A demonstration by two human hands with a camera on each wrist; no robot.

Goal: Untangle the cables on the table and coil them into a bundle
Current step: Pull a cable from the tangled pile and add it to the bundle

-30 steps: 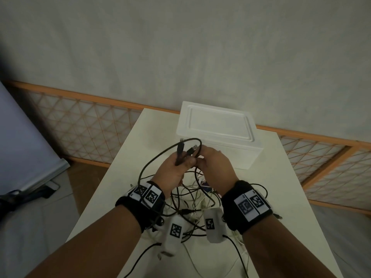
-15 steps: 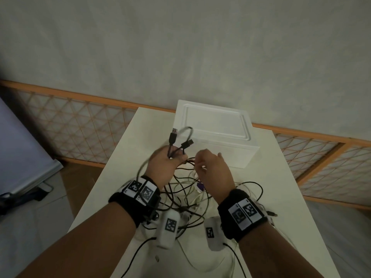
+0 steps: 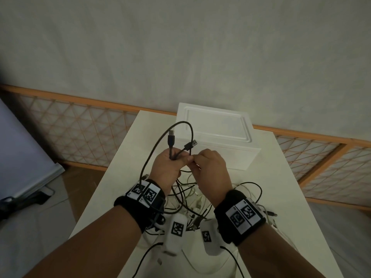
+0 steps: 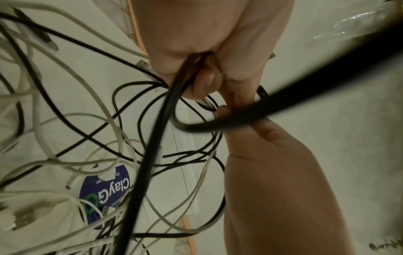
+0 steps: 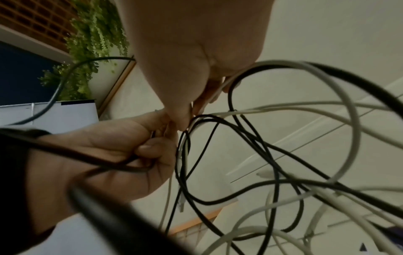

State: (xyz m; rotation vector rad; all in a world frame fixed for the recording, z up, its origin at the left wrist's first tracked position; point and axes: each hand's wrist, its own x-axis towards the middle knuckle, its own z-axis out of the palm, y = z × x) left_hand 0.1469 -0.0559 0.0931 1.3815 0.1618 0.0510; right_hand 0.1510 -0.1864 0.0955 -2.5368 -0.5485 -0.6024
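My left hand (image 3: 174, 158) is held above the table and grips a black cable (image 3: 152, 149). Its two plug ends (image 3: 171, 137) stick up out of the fist, and one loop arcs over them. My right hand (image 3: 192, 158) is right beside the left thumb and pinches a cable strand there. In the left wrist view the left fingers (image 4: 202, 82) curl round the black cable (image 4: 157, 146). In the right wrist view black and white strands (image 5: 220, 89) run up to the right fingertips. Under both hands lies the tangle of black and white cables (image 3: 186, 197).
A white lidded box (image 3: 216, 137) stands on the white table (image 3: 281, 187) just beyond my hands. A blue round label (image 4: 104, 188) lies under the tangle. The table's left edge (image 3: 104, 177) drops to the floor. An orange lattice fence (image 3: 80, 127) runs behind.
My right hand has moved back to the left hand and pinches a strand beside its thumb. The black loop above the left fist is taller, and both hands are slightly higher.
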